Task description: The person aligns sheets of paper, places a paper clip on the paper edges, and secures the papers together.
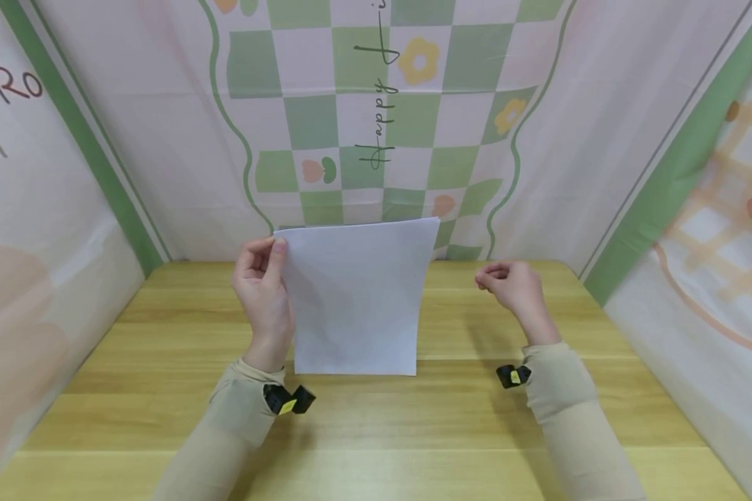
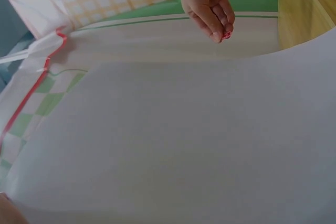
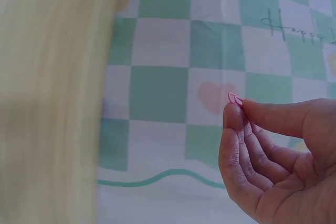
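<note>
Paper [image 1: 356, 299] pinched in left hand [image 1: 264, 296]

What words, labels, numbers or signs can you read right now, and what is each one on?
"Happy": on the back curtain, running sideways in the head view; the lettering after it is cut off and unclear.
"Ro": on the left curtain, seemingly cut short by the frame edge.
Yellow labels on the black wrist cameras: too small to read.
Sheet of paper: no writing shows.
</note>
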Demonstrator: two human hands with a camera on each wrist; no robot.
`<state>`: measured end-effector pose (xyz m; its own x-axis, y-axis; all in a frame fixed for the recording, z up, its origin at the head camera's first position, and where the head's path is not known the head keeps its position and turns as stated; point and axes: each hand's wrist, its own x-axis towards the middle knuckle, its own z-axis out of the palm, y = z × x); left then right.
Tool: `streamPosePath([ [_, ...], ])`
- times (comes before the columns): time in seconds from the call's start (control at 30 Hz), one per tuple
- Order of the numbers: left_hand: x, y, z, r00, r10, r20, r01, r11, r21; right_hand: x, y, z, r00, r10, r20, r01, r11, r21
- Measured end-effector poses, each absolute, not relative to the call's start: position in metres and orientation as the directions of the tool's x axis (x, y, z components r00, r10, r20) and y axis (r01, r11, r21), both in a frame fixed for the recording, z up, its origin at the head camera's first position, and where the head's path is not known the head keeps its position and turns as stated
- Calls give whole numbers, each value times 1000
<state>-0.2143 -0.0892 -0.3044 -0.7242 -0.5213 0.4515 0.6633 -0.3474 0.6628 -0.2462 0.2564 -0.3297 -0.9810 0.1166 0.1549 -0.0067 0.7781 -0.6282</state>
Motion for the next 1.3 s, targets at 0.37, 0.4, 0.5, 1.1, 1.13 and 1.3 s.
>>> streamPosePath([
  [0.37,-215,-89,-304,-724,-525,447,663,-351,662,-237,245,-313,-970,96,224,-70,770,-634],
  [0.4,-215,-89,-304,-725,-526,446,662,-351,662,-236,244,-312,-968,92,233,-79,771,-632],
  [0.5,-215,-89,-305,-726,-527,443,662,-357,659,-233,240,-307,-961,84,262,-104,772,-628],
  [1.1,-215,-86,-305,-724,-533,437,661,-357,660,-216,222,-282,-937,95,335,-149,760,-632],
  [1.13,-215,-87,-305,-725,-532,437,660,-355,662,-215,221,-281,-936,94,340,-153,759,-632],
  [1.3,-215,-87,-304,-730,-525,437,651,-340,678,-210,216,-277,-927,84,366,-182,750,-635],
])
